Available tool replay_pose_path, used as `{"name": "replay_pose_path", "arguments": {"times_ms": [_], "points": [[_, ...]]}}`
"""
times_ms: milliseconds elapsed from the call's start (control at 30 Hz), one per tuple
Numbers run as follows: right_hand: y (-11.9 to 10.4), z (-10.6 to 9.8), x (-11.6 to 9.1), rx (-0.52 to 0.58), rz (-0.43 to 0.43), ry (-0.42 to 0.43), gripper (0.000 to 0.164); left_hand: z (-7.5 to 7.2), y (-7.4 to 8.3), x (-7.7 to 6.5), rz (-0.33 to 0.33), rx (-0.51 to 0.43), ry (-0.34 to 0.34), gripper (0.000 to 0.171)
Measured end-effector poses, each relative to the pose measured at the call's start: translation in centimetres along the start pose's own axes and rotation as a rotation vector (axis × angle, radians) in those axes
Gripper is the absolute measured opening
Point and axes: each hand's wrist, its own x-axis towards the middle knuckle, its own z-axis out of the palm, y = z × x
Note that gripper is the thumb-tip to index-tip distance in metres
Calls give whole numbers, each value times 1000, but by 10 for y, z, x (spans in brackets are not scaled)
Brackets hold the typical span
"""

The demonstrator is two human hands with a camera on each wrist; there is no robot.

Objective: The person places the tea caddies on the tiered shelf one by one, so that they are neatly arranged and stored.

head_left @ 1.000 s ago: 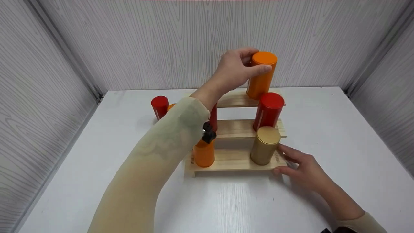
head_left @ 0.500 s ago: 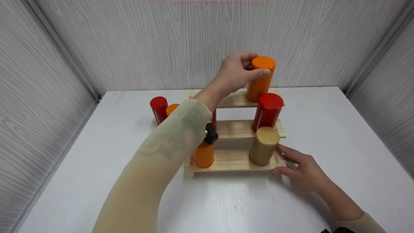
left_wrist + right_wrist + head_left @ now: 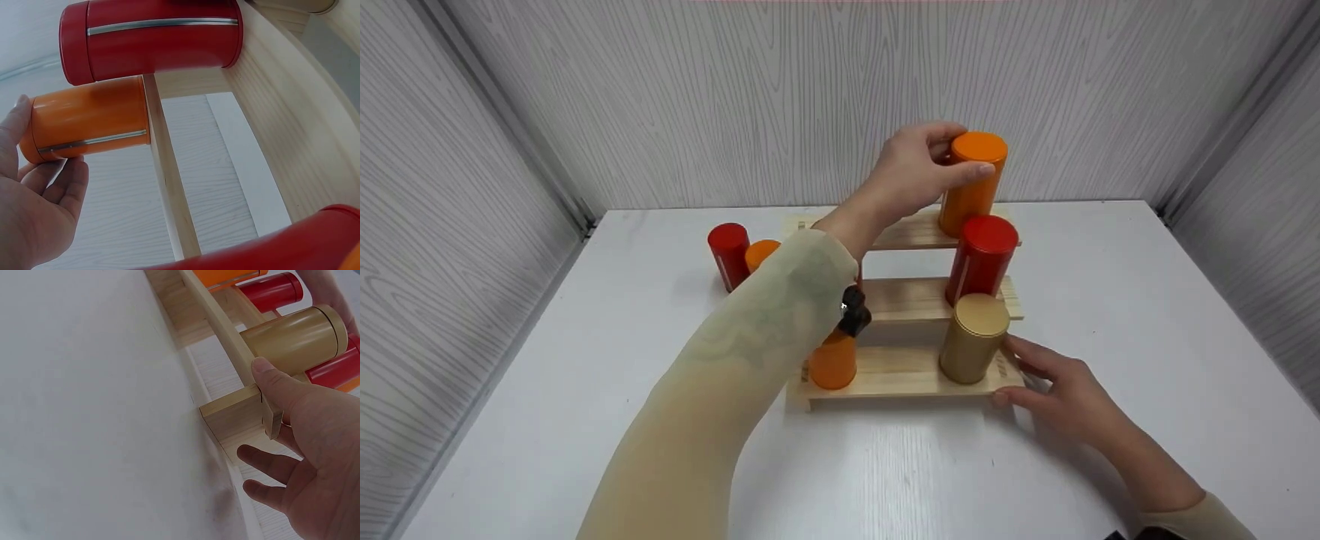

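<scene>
Left hand point(image 3: 913, 171): fingers clamped on top-shelf orange canister point(image 3: 969, 201) | right hand point(image 3: 1069, 391): fingers apparently pinching wooden rack point(image 3: 896, 375)

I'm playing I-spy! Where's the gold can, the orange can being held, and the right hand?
Gold can point(image 3: 973, 351): head view, side below the lid.
Held orange can point(image 3: 90, 119): left wrist view, middle of its side.
Right hand point(image 3: 323, 447): right wrist view, middle of the hand.

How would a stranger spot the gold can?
On the white table is a wooden rack. At the right end of its nearest shelf stands the gold can. Its gold colour sets it apart from the red can behind and orange can at left.
</scene>
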Motion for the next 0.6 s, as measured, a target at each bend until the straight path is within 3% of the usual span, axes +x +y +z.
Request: {"name": "replay_pose_path", "arguments": {"times_ms": [600], "points": [[3,2,1,-5,-8,2,88,-1,1,1,-60,8,-21,79]]}}
